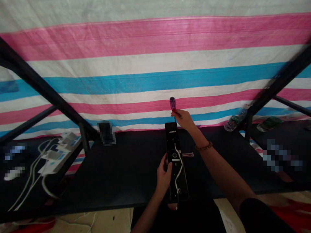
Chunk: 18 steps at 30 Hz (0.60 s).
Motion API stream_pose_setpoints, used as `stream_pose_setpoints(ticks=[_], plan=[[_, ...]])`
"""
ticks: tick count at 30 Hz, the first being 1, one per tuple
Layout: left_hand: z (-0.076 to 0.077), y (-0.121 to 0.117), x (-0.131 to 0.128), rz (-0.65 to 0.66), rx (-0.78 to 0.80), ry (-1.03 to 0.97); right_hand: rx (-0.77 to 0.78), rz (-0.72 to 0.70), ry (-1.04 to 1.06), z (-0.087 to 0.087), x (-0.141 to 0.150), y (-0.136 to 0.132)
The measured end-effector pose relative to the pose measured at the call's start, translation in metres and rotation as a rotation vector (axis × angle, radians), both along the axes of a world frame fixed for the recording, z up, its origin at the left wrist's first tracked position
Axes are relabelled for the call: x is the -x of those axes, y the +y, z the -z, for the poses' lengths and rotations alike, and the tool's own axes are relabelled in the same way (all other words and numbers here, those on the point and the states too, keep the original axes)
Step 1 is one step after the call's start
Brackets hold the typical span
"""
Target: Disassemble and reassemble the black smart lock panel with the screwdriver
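Note:
A long black door lock panel (171, 145) lies on the black table with its back face up, its near end reaching the table's front edge. My left hand (164, 174) grips the panel's left side, thumb on top. A white cable (180, 168) runs along the panel and hangs past the near end. A metallic lever handle (188, 155) sticks out to the right. My right hand (184, 119) pinches a screwdriver (172, 103) below its purple handle. The screwdriver stands nearly upright over the panel's far end; whether its tip sits in a screw I cannot tell.
A blurred dark object (106, 132) is at the table's back left. A power strip (57, 158) with white plugs and cables lies further left. Plastic bottles (232, 122) lie back right near a black frame post (249, 126). A striped tarp (155, 77) hangs behind.

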<state>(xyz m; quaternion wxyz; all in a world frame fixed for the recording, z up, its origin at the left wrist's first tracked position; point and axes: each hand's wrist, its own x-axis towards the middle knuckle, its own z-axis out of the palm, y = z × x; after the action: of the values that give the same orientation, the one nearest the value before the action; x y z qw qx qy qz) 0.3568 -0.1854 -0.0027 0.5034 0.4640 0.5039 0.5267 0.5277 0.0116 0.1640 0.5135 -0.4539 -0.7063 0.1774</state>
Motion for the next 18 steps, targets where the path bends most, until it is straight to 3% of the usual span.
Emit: stream_pose_setpoints(ticks=[4,11,18], plan=[[-0.0009,-0.0007,-0.0002,0.005,-0.007,0.011,-0.012,0.053,0.056,0.0027,0.0011,0.0007],[-0.0006,-0.0006,0.0004,0.003,-0.026,0.024,0.0,-0.024,0.058,0.0041,-0.0009,0.0018],[0.0033,-0.0005,-0.0005,0.015,-0.024,0.01,-0.007,0.026,0.113,0.0076,-0.0007,0.0016]])
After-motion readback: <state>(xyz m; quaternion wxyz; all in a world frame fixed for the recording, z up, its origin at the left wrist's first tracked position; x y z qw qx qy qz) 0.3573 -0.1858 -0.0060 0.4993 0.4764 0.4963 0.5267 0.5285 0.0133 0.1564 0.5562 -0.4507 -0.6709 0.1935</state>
